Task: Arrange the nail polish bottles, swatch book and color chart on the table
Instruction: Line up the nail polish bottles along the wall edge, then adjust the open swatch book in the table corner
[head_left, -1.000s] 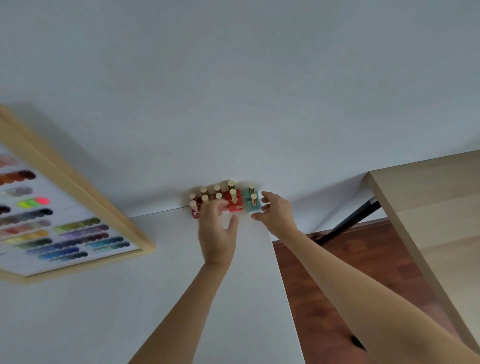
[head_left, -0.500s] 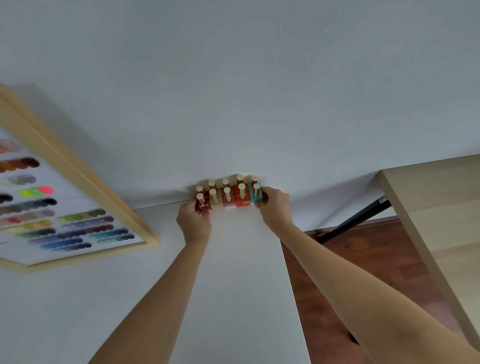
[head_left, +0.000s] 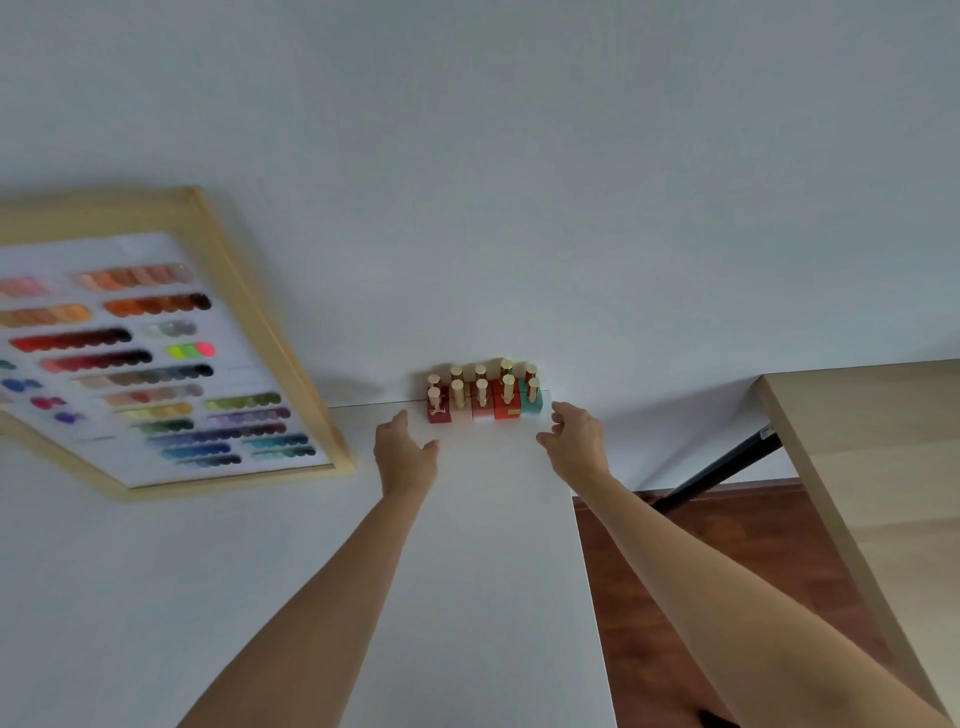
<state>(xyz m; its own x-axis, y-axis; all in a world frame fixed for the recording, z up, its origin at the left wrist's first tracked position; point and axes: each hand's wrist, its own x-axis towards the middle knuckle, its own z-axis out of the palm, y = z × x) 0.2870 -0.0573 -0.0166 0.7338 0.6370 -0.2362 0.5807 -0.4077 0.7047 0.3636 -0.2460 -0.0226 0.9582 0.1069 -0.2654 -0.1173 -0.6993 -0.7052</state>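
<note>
Several nail polish bottles (head_left: 485, 397) with gold caps stand in two tight rows at the far edge of the white table (head_left: 483, 571), against the wall. Their bodies run from dark red on the left through pink and orange-red to teal on the right. My left hand (head_left: 405, 457) hovers just in front of the left end of the group, fingers apart, holding nothing. My right hand (head_left: 574, 441) is just off the right end, fingers spread and empty. The framed color chart (head_left: 156, 353) with rows of colored swatches lies at the left. I see no swatch book.
The white table ends at its right edge near my right forearm, with red-brown wooden floor (head_left: 727, 571) below. A light wooden table (head_left: 872, 467) stands at the right, a black leg (head_left: 722, 470) under it. A plain white wall fills the back.
Both hands have let go of the bottle group and drawn back a little toward me. The bottles stand pressed together in neat rows. The view has shifted, showing more of the color chart.
</note>
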